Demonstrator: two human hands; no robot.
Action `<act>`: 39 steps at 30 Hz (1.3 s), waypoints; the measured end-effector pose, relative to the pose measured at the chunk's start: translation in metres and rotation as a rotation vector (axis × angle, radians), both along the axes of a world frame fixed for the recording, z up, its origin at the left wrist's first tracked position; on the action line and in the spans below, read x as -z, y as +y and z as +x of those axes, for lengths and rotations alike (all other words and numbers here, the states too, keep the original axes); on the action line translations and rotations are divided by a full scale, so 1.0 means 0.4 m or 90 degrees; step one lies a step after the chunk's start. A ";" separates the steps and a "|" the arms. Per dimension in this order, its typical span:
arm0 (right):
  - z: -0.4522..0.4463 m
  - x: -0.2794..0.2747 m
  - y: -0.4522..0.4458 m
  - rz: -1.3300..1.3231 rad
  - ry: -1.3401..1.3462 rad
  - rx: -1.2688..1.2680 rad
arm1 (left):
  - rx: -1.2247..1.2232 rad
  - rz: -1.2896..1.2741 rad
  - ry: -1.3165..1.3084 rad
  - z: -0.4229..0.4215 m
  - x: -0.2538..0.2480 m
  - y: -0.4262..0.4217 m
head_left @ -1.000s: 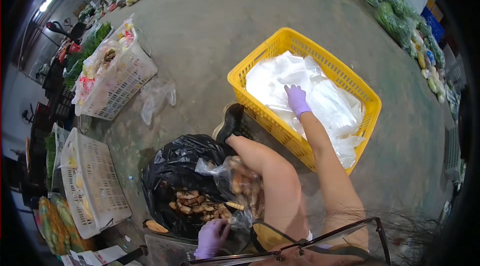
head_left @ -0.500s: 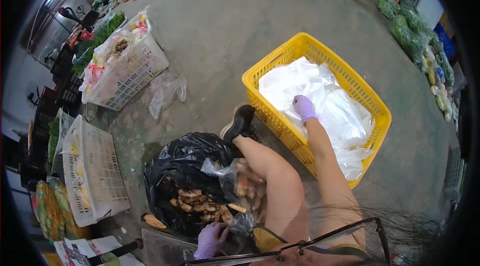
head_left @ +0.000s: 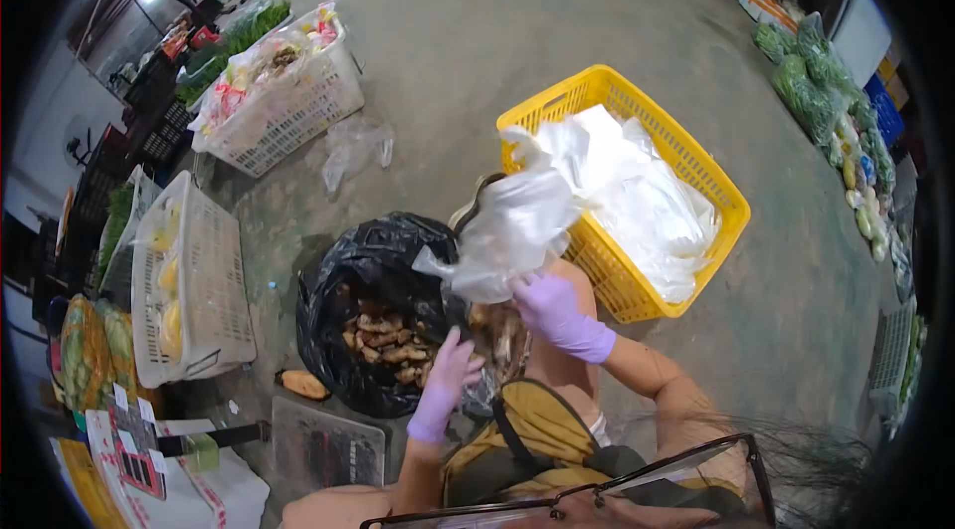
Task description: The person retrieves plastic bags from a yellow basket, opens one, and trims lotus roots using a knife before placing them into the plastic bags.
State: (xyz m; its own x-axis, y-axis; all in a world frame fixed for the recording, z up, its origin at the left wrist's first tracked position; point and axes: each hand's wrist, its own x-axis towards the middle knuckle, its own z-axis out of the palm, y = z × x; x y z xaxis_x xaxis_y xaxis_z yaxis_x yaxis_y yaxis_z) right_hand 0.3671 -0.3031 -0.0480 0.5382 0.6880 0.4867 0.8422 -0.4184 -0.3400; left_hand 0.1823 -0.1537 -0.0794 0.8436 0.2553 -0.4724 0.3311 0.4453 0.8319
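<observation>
My right hand (head_left: 559,315), in a purple glove, grips a translucent plastic bag (head_left: 512,230) by its near end. The bag flares out across my lower leg and hides part of it. My left hand (head_left: 450,382), also gloved, is raised beside a black plastic bag (head_left: 333,320) with its fingers apart and nothing in them. Inside that black bag lie several knobbly brown roots (head_left: 388,335), whose exact kind I cannot tell. A clear bag of similar roots (head_left: 502,335) rests against my leg, partly covered. White plastic bags (head_left: 637,201) fill the yellow crate (head_left: 731,206) on the right.
A scale platform (head_left: 328,444) lies at the lower left, near its display (head_left: 139,444). One loose root (head_left: 301,385) is on the floor. White crates (head_left: 284,116) stand at left, with a crumpled clear bag (head_left: 356,153) nearby. Bagged vegetables (head_left: 816,81) line the right side.
My right hand has come out of the yellow crate toward my lap, bringing a plastic bag. My left hand has risen and moved up beside the black bag. The view has shifted slightly.
</observation>
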 end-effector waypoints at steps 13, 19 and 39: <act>0.254 0.059 -0.012 -0.021 -0.019 0.171 | -0.223 -0.081 -0.072 0.234 0.018 -0.056; 0.724 0.258 -0.174 -0.124 0.083 0.405 | -0.438 0.027 -0.097 0.133 -0.099 0.021; -0.349 0.286 0.383 -0.125 1.212 -0.388 | -0.831 -0.321 0.067 -0.626 0.133 0.161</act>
